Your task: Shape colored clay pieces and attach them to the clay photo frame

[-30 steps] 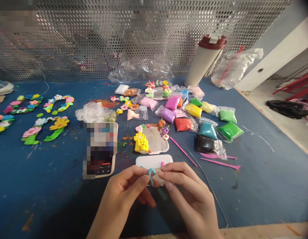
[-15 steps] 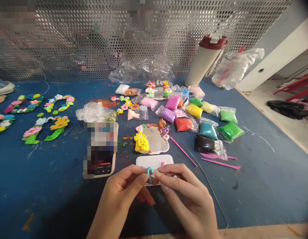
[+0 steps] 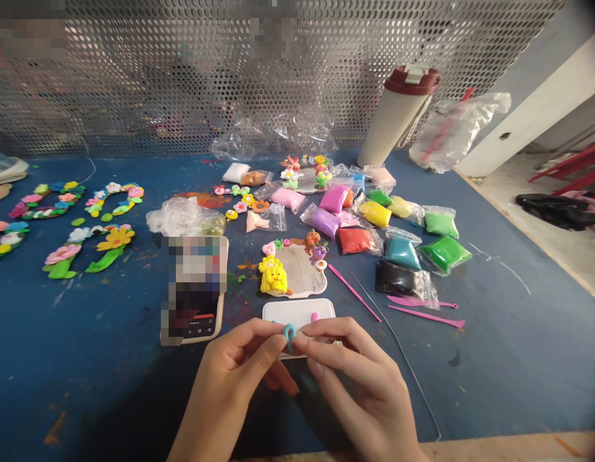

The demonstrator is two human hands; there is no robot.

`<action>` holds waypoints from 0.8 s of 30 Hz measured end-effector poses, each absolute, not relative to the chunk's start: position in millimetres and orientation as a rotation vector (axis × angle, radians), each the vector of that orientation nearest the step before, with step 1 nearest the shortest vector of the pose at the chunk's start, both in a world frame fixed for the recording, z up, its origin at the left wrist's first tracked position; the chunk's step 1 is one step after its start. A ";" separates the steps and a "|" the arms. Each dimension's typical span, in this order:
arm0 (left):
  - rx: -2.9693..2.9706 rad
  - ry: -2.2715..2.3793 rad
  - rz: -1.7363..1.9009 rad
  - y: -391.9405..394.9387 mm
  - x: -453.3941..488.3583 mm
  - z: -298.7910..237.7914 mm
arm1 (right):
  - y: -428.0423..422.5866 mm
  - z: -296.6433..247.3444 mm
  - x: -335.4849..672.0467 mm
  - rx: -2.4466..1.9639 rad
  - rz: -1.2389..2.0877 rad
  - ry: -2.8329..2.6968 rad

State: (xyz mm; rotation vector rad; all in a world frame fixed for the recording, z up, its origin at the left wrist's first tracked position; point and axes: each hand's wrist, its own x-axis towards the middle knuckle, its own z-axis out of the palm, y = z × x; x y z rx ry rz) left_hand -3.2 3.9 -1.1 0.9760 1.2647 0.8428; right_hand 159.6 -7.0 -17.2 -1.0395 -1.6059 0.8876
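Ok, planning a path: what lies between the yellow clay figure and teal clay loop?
A white plastic plate, in the head view, spans from below the yellow clay figure to the teal clay loop.

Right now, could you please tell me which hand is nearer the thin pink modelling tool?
The right hand is nearer, just below the thin pink modelling tool; the left hand is farther, down and to its left, both pinching a blue clay loop.
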 end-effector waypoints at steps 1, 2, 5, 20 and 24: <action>0.977 1.263 0.838 3.6 -3.4 -1.3 | -6.9 -17.1 159.9 -1.040 0.885 -1.611; 0.978 1.262 0.836 3.2 -3.6 -1.5 | -6.9 -16.9 160.3 -1.042 0.884 -1.617; 0.990 1.271 0.843 2.4 -4.1 -0.9 | -7.3 -16.4 161.1 -1.052 0.888 -1.600; 0.973 1.144 0.831 6.0 -2.4 0.0 | -2.7 -17.6 154.6 -1.108 0.838 -1.517; 0.964 1.146 0.845 5.2 -2.4 -2.6 | -2.3 -14.5 152.7 -1.098 0.808 -1.516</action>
